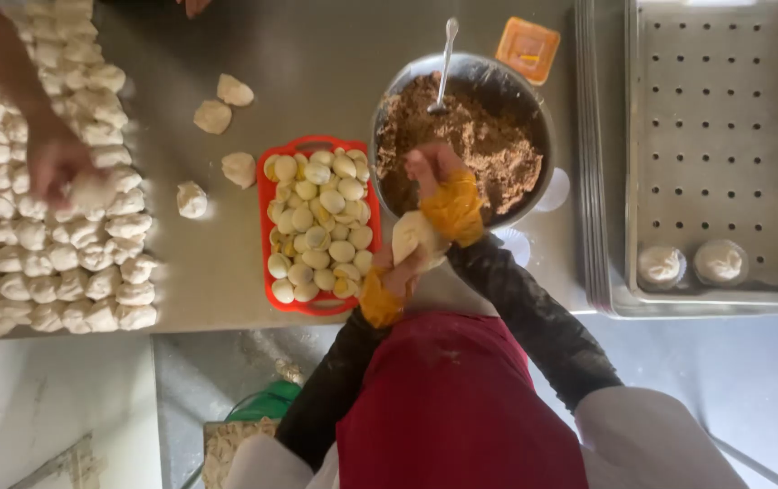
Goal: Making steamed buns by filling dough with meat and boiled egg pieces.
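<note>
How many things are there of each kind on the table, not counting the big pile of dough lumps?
Loose dough pieces near the pile: 4
Filled buns in the steel tray: 2
Red baskets of pale balls: 1
Bowls of brown filling: 1
Spoons: 1
Total: 9

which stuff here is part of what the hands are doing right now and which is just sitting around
In hand:
- left hand, cupping the dough wrapper
- right hand, over the bowl of brown filling
- spoon standing in the filling

Lying about:
- red basket of egg yolks
- rows of dough pieces, worked by another person's hand
- perforated metal tray with two filled buns
- orange lid
</note>
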